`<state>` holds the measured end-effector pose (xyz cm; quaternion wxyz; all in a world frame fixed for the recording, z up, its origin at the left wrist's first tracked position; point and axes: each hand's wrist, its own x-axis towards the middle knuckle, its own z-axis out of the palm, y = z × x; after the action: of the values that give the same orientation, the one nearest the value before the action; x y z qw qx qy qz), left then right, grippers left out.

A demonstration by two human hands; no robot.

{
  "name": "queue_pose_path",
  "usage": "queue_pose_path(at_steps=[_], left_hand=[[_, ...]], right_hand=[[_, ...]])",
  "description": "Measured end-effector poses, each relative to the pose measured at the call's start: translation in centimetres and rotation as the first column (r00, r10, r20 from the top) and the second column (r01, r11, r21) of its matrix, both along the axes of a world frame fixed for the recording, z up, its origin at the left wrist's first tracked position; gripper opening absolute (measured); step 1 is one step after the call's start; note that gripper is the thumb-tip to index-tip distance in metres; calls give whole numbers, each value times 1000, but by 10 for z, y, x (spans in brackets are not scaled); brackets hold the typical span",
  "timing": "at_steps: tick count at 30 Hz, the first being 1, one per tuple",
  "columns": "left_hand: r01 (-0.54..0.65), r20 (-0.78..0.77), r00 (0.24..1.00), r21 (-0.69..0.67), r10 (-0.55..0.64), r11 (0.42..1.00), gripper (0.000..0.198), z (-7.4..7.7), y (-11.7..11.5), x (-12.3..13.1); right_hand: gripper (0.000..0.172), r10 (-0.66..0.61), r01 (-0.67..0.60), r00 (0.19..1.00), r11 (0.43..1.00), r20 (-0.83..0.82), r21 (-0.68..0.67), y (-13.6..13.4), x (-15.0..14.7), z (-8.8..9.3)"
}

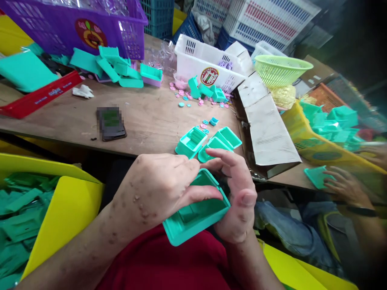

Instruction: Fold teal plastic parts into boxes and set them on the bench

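Note:
A teal green plastic box (196,209) is held tilted in front of my red shirt, its open side facing up towards me. My left hand (160,185) grips its far left rim, with the thumb reaching inside along the cavity. My right hand (236,193) is curved around the box's right end, palm against the wall; its thumb points up and its fingers bend behind the far rim, tips partly hidden. Just beyond my hands, on the table edge, sit a ribbed teal box (191,141) and two shallow teal trays, a rounded one (214,147) and a rectangular one (229,137).
Small pink and blue wheels (205,122) lie on the wooden table (151,121) near a white basket (208,64). A phone (111,123) lies left. A purple basket (75,28) stands behind teal parts. A cardboard box (269,125) borders the right; beyond it, another person's hand (344,185) touches a teal piece.

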<state>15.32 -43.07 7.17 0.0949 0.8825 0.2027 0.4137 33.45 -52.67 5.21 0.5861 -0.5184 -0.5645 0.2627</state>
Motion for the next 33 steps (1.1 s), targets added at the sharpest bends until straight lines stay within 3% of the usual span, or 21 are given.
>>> queue_pose_path(at_steps=[4,7,8,10,11,12,15,17,20,24,29,33], left_hand=[[17,30,999,-60,-15,998,54,3,-1,-1],[46,51,998,-224,-35,974,46,4,-7,-4],[56,49,998,-298,-43,953,58,2,-12,-4],[59,58,997,-385,-40,921,108,-10,-21,-3],[40,68,998,-373,-15,927,125,-19,-24,-1],[17,111,994,-317,19,948,127,-30,-25,0],[-64,185,979,-145,90,987,107,-60,-15,4],[-97,188,976,-62,107,993,102,-69,-6,3],[-74,211,974,-51,83,996,96,-67,0,1],[-30,265,962,-157,72,987,87,-61,1,5],[76,336,939,-400,69,913,131,-55,1,8],[121,318,948,-347,-4,930,103,-42,4,2]], right_hand=[[66,74,-86,986,994,148,72,1,7,-2],[67,31,-45,983,996,182,73,6,15,-2],[66,-9,-5,983,997,183,76,8,19,-2],[63,-102,89,983,992,150,86,12,25,-6],[63,-138,128,984,988,115,90,15,27,-9],[62,-156,148,983,985,93,94,19,30,-14],[64,-157,149,985,984,77,100,32,35,-31],[67,-159,151,984,984,79,95,40,38,-40],[69,-178,171,982,980,66,103,46,39,-48],[69,-188,187,982,973,-12,135,50,31,-45],[71,-273,313,923,943,-272,112,42,13,-21],[79,-168,237,942,945,-291,223,34,8,-8]])
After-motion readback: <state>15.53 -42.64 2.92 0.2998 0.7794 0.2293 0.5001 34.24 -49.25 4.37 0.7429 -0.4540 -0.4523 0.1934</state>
